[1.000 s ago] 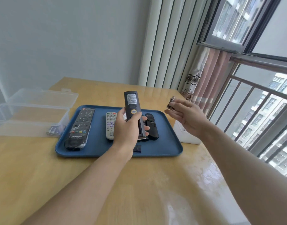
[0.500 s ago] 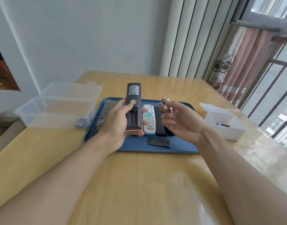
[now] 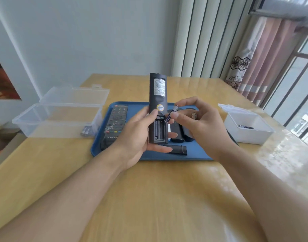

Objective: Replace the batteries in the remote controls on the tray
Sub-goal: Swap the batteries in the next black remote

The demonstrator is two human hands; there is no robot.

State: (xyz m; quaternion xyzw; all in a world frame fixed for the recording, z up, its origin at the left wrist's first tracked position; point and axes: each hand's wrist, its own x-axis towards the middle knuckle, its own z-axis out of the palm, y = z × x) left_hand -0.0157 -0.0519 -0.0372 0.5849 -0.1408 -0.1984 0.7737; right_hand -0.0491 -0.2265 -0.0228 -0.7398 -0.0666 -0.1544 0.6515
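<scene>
Right now, label by label:

Left hand: my left hand (image 3: 134, 135) is gripping the black remote (image 3: 157, 100) upright above the tray, back side facing me, thumb pressing just under the round sticker, fingers wrapping round behind it.
Battery bay: the remote's cover is off and its two slots (image 3: 159, 129) are showing empty.
Right hand: my right hand (image 3: 202, 126) is pinching one battery (image 3: 170, 114) between thumb and forefinger, tilted, its lower end hanging just beside the top of the open bay; I cannot tell whether it is touching the remote.
Second battery: another battery (image 3: 193, 115) is sitting tucked among the curled fingers of the same hand.
Cover: the loose black cover (image 3: 178, 149) is lying flat on the tray, just below the held remote.
Tray: the blue tray (image 3: 118, 155) is sitting on the wooden bench (image 3: 149, 198), carrying a black remote with coloured buttons (image 3: 115, 123) at its left and more remotes, partly hidden behind my hands.
Clear box: an open clear box (image 3: 62, 119) is standing left of the tray, with a few batteries (image 3: 87, 131) in its near right corner.
White box: a small open white box (image 3: 249, 126) is standing right of the tray, with a spent-looking battery (image 3: 246, 126) lying inside.
</scene>
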